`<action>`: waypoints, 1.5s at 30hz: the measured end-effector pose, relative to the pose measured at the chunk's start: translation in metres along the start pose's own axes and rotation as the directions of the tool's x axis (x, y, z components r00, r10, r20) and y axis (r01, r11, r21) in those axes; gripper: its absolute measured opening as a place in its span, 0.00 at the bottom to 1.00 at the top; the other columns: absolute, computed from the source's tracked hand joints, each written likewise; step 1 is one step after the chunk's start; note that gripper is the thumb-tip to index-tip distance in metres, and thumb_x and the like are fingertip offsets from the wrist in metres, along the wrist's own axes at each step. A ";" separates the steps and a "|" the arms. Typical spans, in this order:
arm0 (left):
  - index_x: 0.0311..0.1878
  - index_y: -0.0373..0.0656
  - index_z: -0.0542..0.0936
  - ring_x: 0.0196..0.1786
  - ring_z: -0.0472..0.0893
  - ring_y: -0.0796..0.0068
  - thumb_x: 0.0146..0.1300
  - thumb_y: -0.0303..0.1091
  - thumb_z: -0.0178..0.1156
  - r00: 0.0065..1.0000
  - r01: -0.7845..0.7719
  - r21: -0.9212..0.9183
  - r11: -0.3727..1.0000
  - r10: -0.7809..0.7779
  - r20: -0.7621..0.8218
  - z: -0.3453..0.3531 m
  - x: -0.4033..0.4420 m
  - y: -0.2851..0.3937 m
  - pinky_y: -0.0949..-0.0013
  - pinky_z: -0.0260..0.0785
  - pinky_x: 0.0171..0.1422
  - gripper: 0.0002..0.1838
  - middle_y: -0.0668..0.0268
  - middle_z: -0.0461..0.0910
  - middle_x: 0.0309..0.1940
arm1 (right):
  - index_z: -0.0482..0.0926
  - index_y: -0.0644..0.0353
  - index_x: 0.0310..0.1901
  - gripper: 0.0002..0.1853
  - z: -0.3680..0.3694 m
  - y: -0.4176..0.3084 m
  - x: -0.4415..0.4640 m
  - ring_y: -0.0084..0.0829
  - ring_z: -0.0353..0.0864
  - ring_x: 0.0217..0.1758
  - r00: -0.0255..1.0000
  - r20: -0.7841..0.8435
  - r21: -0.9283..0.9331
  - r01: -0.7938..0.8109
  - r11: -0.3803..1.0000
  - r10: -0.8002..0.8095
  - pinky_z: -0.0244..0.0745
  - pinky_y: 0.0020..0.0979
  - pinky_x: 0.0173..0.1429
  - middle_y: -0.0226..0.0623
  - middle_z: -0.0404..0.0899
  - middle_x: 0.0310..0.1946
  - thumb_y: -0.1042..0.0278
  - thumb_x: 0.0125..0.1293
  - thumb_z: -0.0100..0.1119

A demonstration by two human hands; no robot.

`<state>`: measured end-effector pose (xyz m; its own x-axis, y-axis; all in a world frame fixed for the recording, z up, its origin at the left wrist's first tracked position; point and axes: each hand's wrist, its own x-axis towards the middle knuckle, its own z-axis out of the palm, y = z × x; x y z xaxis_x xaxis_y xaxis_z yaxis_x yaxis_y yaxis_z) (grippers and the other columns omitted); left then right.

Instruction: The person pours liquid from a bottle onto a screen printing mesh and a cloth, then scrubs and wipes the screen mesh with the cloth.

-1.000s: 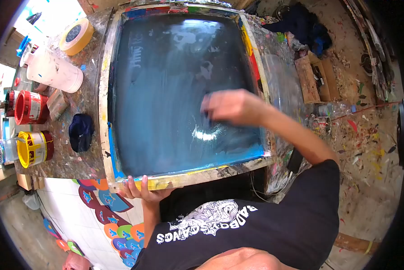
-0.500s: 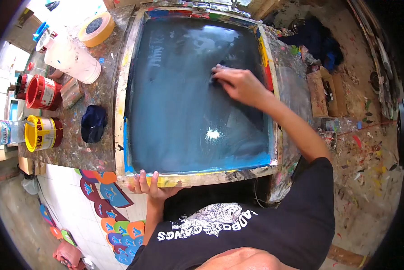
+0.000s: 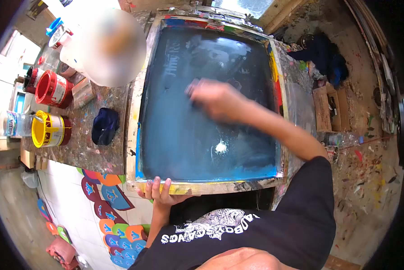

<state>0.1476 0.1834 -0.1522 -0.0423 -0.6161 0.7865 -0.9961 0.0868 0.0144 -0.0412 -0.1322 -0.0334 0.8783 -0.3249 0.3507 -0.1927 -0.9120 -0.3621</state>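
A wood-framed printing screen (image 3: 238, 148) with dark blue-grey mesh lies in front of me, wet and shiny in places. Pale lettering shows faintly at its upper left. My right hand (image 3: 213, 100), smeared by motion, is on the upper middle of the mesh. Its fingers are closed on a small dark wad (image 3: 194, 87) that looks like cloth, mostly hidden by the hand. At the near left edge, my left hand (image 3: 161, 192) grips the wooden frame, with fingertips over the top and the palm below.
Left of the screen, a paint-stained table (image 3: 87, 148) holds a red paint can (image 3: 53, 90), a yellow paint can (image 3: 49, 129), a dark bunched cloth (image 3: 105, 126) and a water bottle (image 3: 13, 123). A blurred patch covers part of it. A cardboard box (image 3: 330, 108) stands right.
My right hand has swept left and slightly down across the mesh. My left hand keeps its hold on the frame. The whole view has shifted a little.
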 end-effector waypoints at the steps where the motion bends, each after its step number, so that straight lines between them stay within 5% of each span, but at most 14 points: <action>1: 0.68 0.41 0.68 0.72 0.65 0.46 0.62 0.85 0.46 1.000 0.017 -0.011 1.000 -0.017 -0.009 -0.001 0.003 0.001 0.35 0.45 0.81 0.53 0.53 0.69 0.64 | 0.81 0.61 0.42 0.08 0.007 -0.045 -0.003 0.48 0.85 0.58 0.993 0.106 0.073 0.043 0.996 -0.051 0.79 0.46 0.67 0.48 0.86 0.53 0.74 0.61 0.61; 5: 0.65 0.42 0.70 0.71 0.66 0.47 0.62 0.85 0.47 0.997 0.067 -0.045 0.997 -0.068 -0.034 -0.007 0.023 0.004 0.34 0.43 0.82 0.51 0.51 0.69 0.64 | 0.83 0.56 0.45 0.08 0.029 -0.079 0.006 0.41 0.86 0.62 0.864 0.104 0.313 0.441 0.841 -0.492 0.74 0.46 0.76 0.40 0.87 0.55 0.70 0.66 0.58; 9: 0.61 0.53 0.77 0.76 0.63 0.56 0.60 0.83 0.52 0.991 0.103 -0.110 0.989 -0.112 -0.077 0.001 0.019 0.006 0.37 0.34 0.86 0.44 0.60 0.72 0.65 | 0.83 0.58 0.46 0.12 0.026 0.064 0.042 0.48 0.86 0.58 0.976 0.012 -0.073 -0.217 0.973 0.219 0.79 0.45 0.70 0.42 0.86 0.53 0.77 0.62 0.57; 12: 0.64 0.43 0.71 0.72 0.63 0.49 0.59 0.85 0.51 1.000 -0.009 -0.059 0.998 0.010 0.009 0.000 0.002 0.003 0.36 0.38 0.83 0.52 0.49 0.69 0.65 | 0.82 0.59 0.45 0.12 0.021 0.032 0.058 0.50 0.86 0.52 0.978 0.117 0.044 -0.178 0.983 0.171 0.83 0.46 0.61 0.44 0.86 0.47 0.79 0.61 0.55; 15: 0.65 0.43 0.70 0.73 0.63 0.50 0.58 0.86 0.51 0.999 0.031 -0.055 0.998 -0.033 -0.034 -0.002 0.025 0.006 0.36 0.37 0.83 0.52 0.50 0.68 0.65 | 0.79 0.58 0.42 0.10 0.057 -0.065 0.040 0.43 0.85 0.51 0.927 0.125 0.303 0.303 0.903 -0.353 0.83 0.42 0.59 0.39 0.83 0.38 0.75 0.57 0.59; 17: 0.65 0.44 0.69 0.73 0.63 0.50 0.57 0.86 0.53 1.000 0.030 -0.055 0.998 -0.030 -0.006 -0.004 0.019 0.007 0.37 0.37 0.83 0.53 0.50 0.68 0.66 | 0.79 0.58 0.42 0.10 0.056 -0.063 0.043 0.42 0.85 0.52 0.891 0.030 0.343 0.418 0.842 -0.454 0.83 0.43 0.59 0.38 0.83 0.39 0.75 0.58 0.59; 19: 0.64 0.52 0.75 0.73 0.65 0.59 0.60 0.84 0.52 0.992 0.118 -0.108 0.987 -0.123 -0.038 0.001 0.016 0.010 0.42 0.37 0.84 0.46 0.61 0.71 0.64 | 0.81 0.57 0.46 0.13 0.040 -0.011 0.059 0.44 0.86 0.54 0.958 0.237 0.129 0.136 0.982 -0.164 0.83 0.42 0.59 0.40 0.85 0.43 0.75 0.58 0.59; 21: 0.65 0.51 0.75 0.74 0.64 0.59 0.59 0.85 0.51 0.993 0.119 -0.088 0.989 -0.120 -0.001 -0.004 0.019 0.010 0.42 0.37 0.84 0.48 0.61 0.71 0.64 | 0.83 0.58 0.45 0.12 0.038 0.053 0.070 0.44 0.87 0.53 1.000 0.000 0.028 -0.009 1.000 0.009 0.84 0.41 0.59 0.42 0.86 0.45 0.78 0.60 0.57; 26: 0.65 0.51 0.75 0.75 0.62 0.57 0.56 0.88 0.52 0.991 0.098 -0.118 0.988 -0.108 -0.081 0.001 0.018 0.012 0.39 0.37 0.84 0.51 0.61 0.70 0.65 | 0.83 0.57 0.45 0.13 0.047 -0.038 0.053 0.43 0.87 0.48 0.969 0.192 0.277 0.097 0.956 -0.154 0.84 0.42 0.55 0.38 0.86 0.41 0.78 0.57 0.60; 27: 0.65 0.51 0.75 0.75 0.62 0.57 0.57 0.87 0.51 0.993 0.085 -0.126 0.988 -0.094 -0.067 0.002 0.014 0.011 0.38 0.37 0.84 0.51 0.61 0.70 0.66 | 0.83 0.55 0.42 0.11 0.051 -0.057 0.047 0.44 0.86 0.45 0.966 0.042 0.338 0.226 0.914 -0.254 0.84 0.43 0.54 0.38 0.86 0.38 0.77 0.57 0.62; 33: 0.67 0.51 0.74 0.75 0.63 0.57 0.58 0.86 0.51 0.994 0.106 -0.091 0.990 -0.107 -0.014 -0.006 0.025 0.010 0.42 0.38 0.85 0.51 0.61 0.69 0.67 | 0.86 0.57 0.47 0.13 0.015 0.069 0.078 0.44 0.88 0.49 0.964 0.025 0.010 -0.266 0.964 0.266 0.83 0.40 0.56 0.40 0.89 0.42 0.76 0.60 0.64; 35: 0.67 0.51 0.74 0.75 0.63 0.57 0.58 0.86 0.51 0.993 0.109 -0.100 0.989 -0.113 -0.034 -0.003 0.027 0.010 0.42 0.38 0.84 0.50 0.61 0.70 0.66 | 0.86 0.56 0.48 0.13 0.016 0.058 0.078 0.43 0.88 0.52 0.962 0.055 0.051 -0.271 0.961 0.268 0.83 0.41 0.56 0.41 0.89 0.44 0.76 0.61 0.64; 40: 0.65 0.51 0.75 0.75 0.63 0.58 0.57 0.87 0.53 0.992 0.080 -0.106 0.991 -0.090 -0.091 -0.003 0.035 0.008 0.41 0.38 0.84 0.50 0.62 0.71 0.64 | 0.86 0.55 0.43 0.09 0.035 -0.037 0.060 0.36 0.87 0.51 0.953 0.151 0.225 0.226 0.948 -0.263 0.77 0.38 0.65 0.34 0.88 0.45 0.74 0.61 0.65; 45: 0.64 0.52 0.76 0.76 0.62 0.59 0.56 0.86 0.54 0.994 0.104 -0.115 0.988 -0.107 -0.023 -0.007 0.025 0.007 0.41 0.36 0.85 0.49 0.63 0.71 0.66 | 0.88 0.59 0.42 0.10 0.019 0.072 0.083 0.47 0.85 0.50 0.994 -0.031 -0.112 -0.108 0.988 0.105 0.81 0.43 0.59 0.43 0.85 0.48 0.75 0.59 0.62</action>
<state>0.1398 0.1739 -0.1281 0.0663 -0.6041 0.7942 -0.9795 0.1123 0.1671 0.0256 -0.2202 -0.0466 0.8394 -0.4265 0.3369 -0.3341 -0.8938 -0.2991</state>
